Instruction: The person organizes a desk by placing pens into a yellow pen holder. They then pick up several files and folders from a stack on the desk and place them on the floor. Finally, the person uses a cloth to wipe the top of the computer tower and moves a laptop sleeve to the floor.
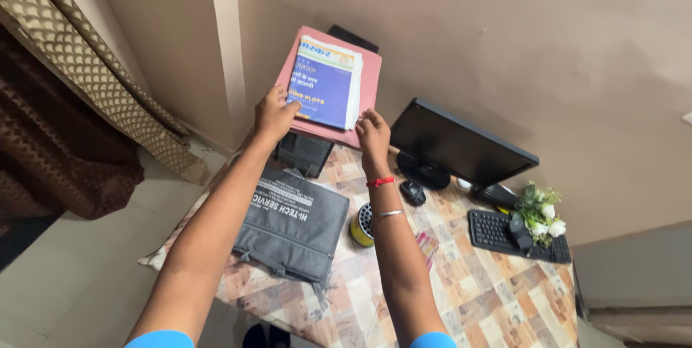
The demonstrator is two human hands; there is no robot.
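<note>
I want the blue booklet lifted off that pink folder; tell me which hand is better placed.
Left, probably. The left hand already touches the blue booklet at its lower corner; the right hand grips only the pink folder edge beneath it.

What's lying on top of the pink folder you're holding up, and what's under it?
On the flat pink folder lies a stack of white papers topped by a blue printed sheet. Beneath it, only part of a dark boxy device shows; the rest is covered.

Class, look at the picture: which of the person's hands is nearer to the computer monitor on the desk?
Right. The right hand grips the pink folder just beside the monitor; the left hand holds the folder's far side.
</note>
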